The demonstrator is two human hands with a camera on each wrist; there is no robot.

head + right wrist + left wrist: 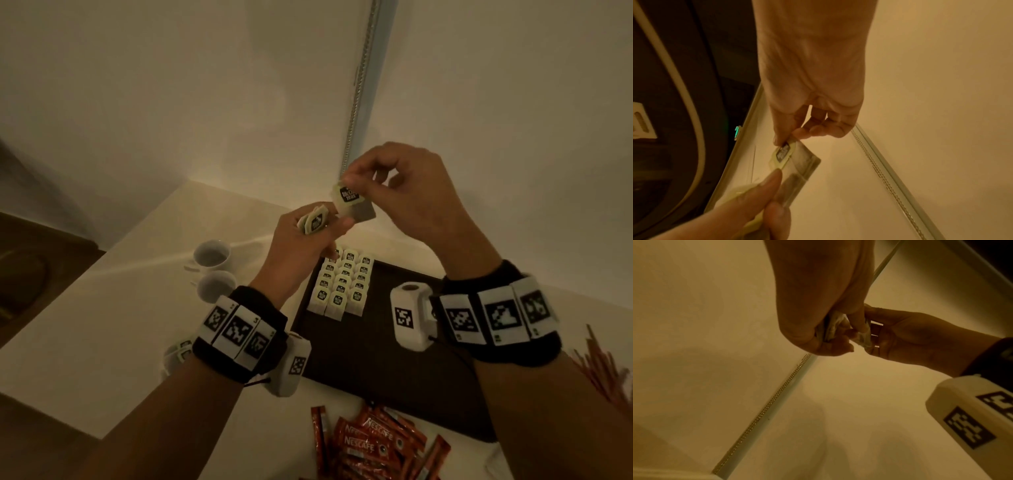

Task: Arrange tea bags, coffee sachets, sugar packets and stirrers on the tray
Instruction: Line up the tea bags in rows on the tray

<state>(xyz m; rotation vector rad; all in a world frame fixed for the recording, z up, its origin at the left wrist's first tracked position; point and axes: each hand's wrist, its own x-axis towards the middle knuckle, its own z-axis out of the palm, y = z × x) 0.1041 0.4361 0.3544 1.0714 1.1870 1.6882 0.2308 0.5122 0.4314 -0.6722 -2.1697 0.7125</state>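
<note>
Both hands are raised above the far end of a dark tray (376, 359). My right hand (394, 192) pinches one pale tea bag (352, 205) by its top edge; the same tea bag (795, 159) hangs from thumb and forefinger in the right wrist view. My left hand (308, 240) grips a small stack of tea bags (313, 221), whose edges (830, 327) show in the fist. Several tea bags (342, 284) stand in three neat rows at the tray's far left corner. Orange coffee sachets (373, 445) lie in a heap on the table near me. Thin stirrers (603, 366) lie at the right.
Two white cups (214, 270) sit on the pale table (102, 325) left of the tray. A white wall with a vertical metal strip (359, 85) rises behind. The table's left edge drops to a dark floor (27, 274).
</note>
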